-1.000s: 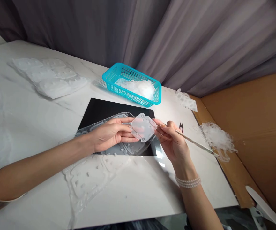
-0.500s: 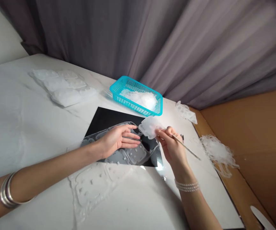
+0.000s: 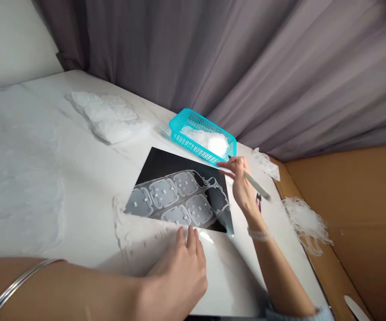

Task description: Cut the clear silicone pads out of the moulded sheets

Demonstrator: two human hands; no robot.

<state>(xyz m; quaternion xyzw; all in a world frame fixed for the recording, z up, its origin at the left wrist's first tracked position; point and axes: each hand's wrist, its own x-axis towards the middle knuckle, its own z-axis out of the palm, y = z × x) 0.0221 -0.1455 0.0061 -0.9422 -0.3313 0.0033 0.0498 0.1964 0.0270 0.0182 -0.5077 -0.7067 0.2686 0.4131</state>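
- Left hand [image 3: 176,278] drops away, fingers spread, below the glossy black sheet [image 3: 174,162]
- Right hand [image 3: 242,185] pinches a slim pale tool [image 3: 255,183] at its far corner
- Clear moulded plastic tray [image 3: 176,198] lies on the sheet

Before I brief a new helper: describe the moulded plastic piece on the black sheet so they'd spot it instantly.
On the marble-look table, find the black sheet below the turquoise basket. On it lies a clear moulded plastic sheet of rounded panels dotted with white nubs, the only piece against black.
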